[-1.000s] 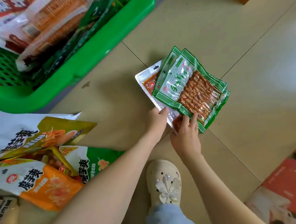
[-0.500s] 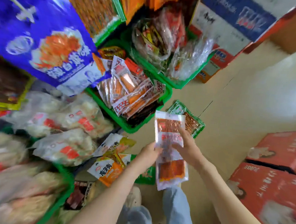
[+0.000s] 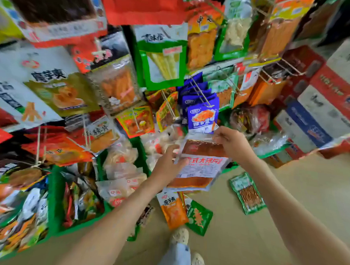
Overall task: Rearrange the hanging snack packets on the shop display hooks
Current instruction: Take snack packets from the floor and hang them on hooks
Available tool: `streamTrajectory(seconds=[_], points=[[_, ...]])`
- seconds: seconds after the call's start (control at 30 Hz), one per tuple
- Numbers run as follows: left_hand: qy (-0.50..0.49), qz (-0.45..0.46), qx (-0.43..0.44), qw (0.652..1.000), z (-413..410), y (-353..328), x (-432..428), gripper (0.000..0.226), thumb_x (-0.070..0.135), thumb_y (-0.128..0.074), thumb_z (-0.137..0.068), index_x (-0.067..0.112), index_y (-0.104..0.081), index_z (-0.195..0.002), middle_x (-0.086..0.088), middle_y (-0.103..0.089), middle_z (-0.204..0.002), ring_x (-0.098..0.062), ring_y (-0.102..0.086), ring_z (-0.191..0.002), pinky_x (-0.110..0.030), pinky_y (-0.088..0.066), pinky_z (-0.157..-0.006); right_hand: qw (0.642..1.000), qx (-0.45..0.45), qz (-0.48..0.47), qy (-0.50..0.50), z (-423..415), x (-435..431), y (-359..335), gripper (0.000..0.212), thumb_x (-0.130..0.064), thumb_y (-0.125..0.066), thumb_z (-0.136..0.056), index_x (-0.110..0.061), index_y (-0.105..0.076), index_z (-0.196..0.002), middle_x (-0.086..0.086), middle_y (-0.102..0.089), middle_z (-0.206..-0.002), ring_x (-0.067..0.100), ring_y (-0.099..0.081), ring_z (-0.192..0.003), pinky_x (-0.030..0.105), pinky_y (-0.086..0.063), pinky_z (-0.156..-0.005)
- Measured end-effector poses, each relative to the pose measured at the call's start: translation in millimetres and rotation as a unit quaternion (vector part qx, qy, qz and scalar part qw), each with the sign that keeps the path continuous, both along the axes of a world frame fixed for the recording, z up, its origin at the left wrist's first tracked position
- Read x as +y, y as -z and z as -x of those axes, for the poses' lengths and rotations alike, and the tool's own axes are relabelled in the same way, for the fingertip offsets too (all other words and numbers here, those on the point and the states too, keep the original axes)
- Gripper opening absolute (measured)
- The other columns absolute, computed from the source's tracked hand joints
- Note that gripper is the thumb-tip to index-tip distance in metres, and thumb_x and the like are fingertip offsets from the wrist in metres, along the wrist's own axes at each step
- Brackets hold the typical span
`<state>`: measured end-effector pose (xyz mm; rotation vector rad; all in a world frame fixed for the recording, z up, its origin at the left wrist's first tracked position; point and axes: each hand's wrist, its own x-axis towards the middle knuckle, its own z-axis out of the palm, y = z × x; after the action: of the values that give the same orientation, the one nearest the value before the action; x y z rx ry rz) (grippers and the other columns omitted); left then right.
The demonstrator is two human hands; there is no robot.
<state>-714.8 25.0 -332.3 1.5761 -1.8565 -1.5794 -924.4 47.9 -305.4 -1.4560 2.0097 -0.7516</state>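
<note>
Your right hand (image 3: 232, 143) pinches the top edge of the clear red-filled snack packet (image 3: 198, 164) while your left hand (image 3: 166, 166) grips its left side, holding it just below the blue packets (image 3: 202, 116) hanging on the hook (image 3: 201, 93).

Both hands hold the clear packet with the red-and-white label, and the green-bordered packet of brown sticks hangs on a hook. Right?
No: the head view shows the green-bordered packet of brown sticks lying on the beige floor. The left hand and right hand do hold the clear red-and-white-labelled packet.
</note>
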Motion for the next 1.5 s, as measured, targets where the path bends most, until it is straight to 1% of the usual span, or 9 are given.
streamTrajectory(seconds=[0.07,0.17,0.23,0.4,0.6,0.8,1.0,1.2,1.5], points=[[-0.085,0.191,-0.012,0.978,-32.2,-39.8,3.0,0.059,0.037,-0.065,-0.085,0.024,-0.035,-0.135,-0.003,-0.053,-0.126,-0.025,-0.052,-0.113,-0.034,-0.044,-0.087,0.995,0.035,0.054,-0.073,-39.1,-9.8,-34.9,0.016,-0.001,-0.061,-0.081,-0.017,-0.062,-0.078,0.003,-0.059,-0.070,0.026,-0.056,-0.069,0.034,-0.045,-0.066],[-0.060,0.499,-0.149,0.852,-69.5,-99.9,-0.8,0.051,0.032,-0.070,-0.081,0.014,-0.053,-0.126,-0.006,-0.059,-0.121,-0.027,-0.052,-0.113,-0.043,-0.037,-0.097,0.980,0.068,0.118,-0.148,-98.3,-26.9,-86.5,0.013,-0.001,-0.060,-0.080,-0.014,-0.064,-0.078,0.000,-0.062,-0.070,0.027,-0.060,-0.072,0.039,-0.046,-0.069],[-0.058,0.559,-0.213,0.799,-96.9,-135.3,-2.9,0.029,0.027,-0.070,-0.080,0.018,-0.065,-0.108,-0.002,-0.068,-0.106,-0.024,-0.060,-0.104,-0.047,-0.033,-0.099,0.967,0.083,0.159,-0.179,-140.7,-33.7,-124.6,0.006,-0.006,-0.060,-0.081,-0.011,-0.064,-0.080,0.011,-0.067,-0.075,0.031,-0.062,-0.075,0.041,-0.047,-0.069],[-0.108,0.589,-0.341,0.725,-174.5,-206.2,0.0,0.026,0.008,-0.080,-0.056,0.023,-0.065,-0.072,0.006,-0.062,-0.060,-0.020,-0.062,-0.070,-0.038,-0.024,-0.086,0.932,0.107,0.267,-0.222,-233.8,-43.9,-187.8,0.007,-0.011,-0.058,-0.081,-0.007,-0.064,-0.080,0.016,-0.068,-0.075,0.036,-0.062,-0.073,0.037,-0.042,-0.062],[-0.200,0.543,-0.272,0.769,-292.5,-256.4,-3.9,0.021,0.003,-0.048,-0.087,0.016,-0.062,-0.095,0.000,-0.064,-0.089,-0.025,-0.056,-0.097,-0.038,-0.016,-0.096,0.895,0.098,0.330,-0.285,-371.3,-64.4,-237.2,0.011,-0.017,-0.056,-0.083,-0.009,-0.062,-0.081,0.012,-0.067,-0.075,0.034,-0.062,-0.074,0.043,-0.047,-0.065],[-0.224,0.593,-0.269,0.725,-446.4,-283.3,-28.3,0.035,0.022,-0.029,-0.091,0.018,-0.062,-0.080,0.003,-0.062,-0.071,-0.023,-0.058,-0.077,-0.032,-0.018,-0.075,0.868,0.121,0.396,-0.276,-514.8,-94.6,-263.1,0.007,-0.017,-0.065,-0.080,-0.015,-0.063,-0.073,0.005,-0.067,-0.065,0.020,-0.056,-0.065,0.036,-0.036,-0.071],[-0.239,0.605,-0.313,0.692,-579.7,-311.0,-60.3,0.015,0.021,-0.059,-0.085,0.025,-0.063,-0.072,0.008,-0.059,-0.061,-0.018,-0.058,-0.067,-0.032,-0.012,-0.066,0.864,0.147,0.419,-0.236,-651.0,-126.8,-285.8,0.019,-0.041,-0.057,-0.088,-0.025,-0.063,-0.080,-0.004,-0.065,-0.077,0.019,-0.058,-0.091,0.027,-0.008,-0.071],[-0.304,0.590,-0.325,0.674,-658.4,-341.3,-79.5,0.023,0.033,-0.043,-0.097,0.028,-0.065,-0.091,0.013,-0.054,-0.072,-0.015,-0.055,-0.084,-0.030,-0.012,-0.078,0.877,0.140,0.421,-0.184,-732.3,-152.3,-312.6,0.039,-0.055,-0.054,-0.084,-0.017,-0.062,-0.082,-0.001,-0.061,-0.082,0.021,-0.042,-0.110,0.034,-0.011,-0.085],[-0.444,0.566,-0.290,0.631,-781.6,-355.0,-99.1,0.018,0.037,-0.058,-0.089,0.025,-0.072,-0.089,0.000,-0.068,-0.085,-0.023,-0.056,-0.097,-0.040,-0.024,-0.088,0.873,0.077,0.415,-0.242,-859.7,-175.9,-339.0,0.036,-0.051,-0.053,-0.086,-0.020,-0.048,-0.069,-0.005,-0.048,-0.071,0.021,-0.044,-0.102,0.033,-0.011,-0.070]])
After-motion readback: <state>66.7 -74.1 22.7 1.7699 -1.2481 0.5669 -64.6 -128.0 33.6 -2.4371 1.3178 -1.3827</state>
